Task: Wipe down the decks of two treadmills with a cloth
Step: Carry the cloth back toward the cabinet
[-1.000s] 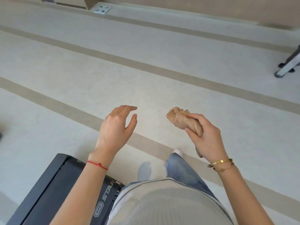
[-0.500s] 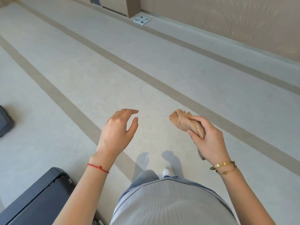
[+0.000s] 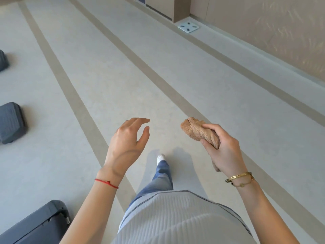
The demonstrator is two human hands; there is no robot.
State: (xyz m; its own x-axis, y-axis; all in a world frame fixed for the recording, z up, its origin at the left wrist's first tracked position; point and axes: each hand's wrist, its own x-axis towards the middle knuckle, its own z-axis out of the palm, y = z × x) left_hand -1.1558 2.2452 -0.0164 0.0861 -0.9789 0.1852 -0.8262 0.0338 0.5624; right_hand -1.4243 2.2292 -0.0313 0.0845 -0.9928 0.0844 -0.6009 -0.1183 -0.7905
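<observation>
Treadmill (image 3: 33, 224) ends sit at my left on the striped floor (image 3: 193, 81); my right hand (image 3: 223, 152) grips the cloth (image 3: 198, 131), my left hand (image 3: 126, 143) hangs loose and empty.

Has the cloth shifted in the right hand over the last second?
No. The cloth sits in the right hand as before; only the floor stripes swing, so the camera turned.

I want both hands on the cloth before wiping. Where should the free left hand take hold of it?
Best at the bunched end of the cloth that juts past the right hand, probably. It points toward the open left hand, so come from the left and pinch that exposed tip.
</observation>
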